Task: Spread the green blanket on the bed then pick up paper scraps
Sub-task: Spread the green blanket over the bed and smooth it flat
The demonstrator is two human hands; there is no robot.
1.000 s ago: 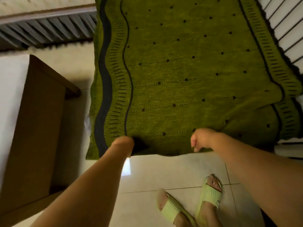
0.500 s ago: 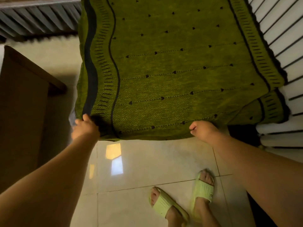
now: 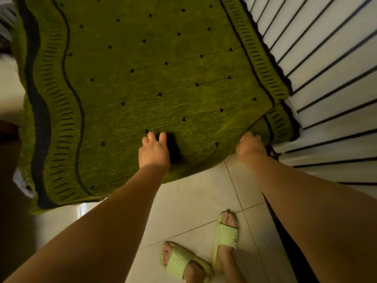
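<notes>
The green knitted blanket with black dots and a dark wavy border (image 3: 155, 78) lay spread flat over the bed, covering most of the upper part of the view. Its near edge hung over the side of the bed toward the person, and its near left corner drooped lowest. To the right of the blanket, the white bedsheet with thin black stripes (image 3: 326, 68) was uncovered.

The left hand (image 3: 154, 151) rested palm-down on the blanket close to its near edge, fingers spread loosely apart and clasping nothing. The right hand (image 3: 250, 146) sat at the blanket's near right corner, where the patterned border folded under; its fingers curled down into the fabric, though whether they actually pinched the cloth could not be told. The two hands were well apart along the same edge.

Below them, the pale glossy floor tiles (image 3: 200, 201) showed, and the person's feet stood there in light green ribbed slide sandals (image 3: 225, 231), close together. The left side of the view was dark and blurred.
</notes>
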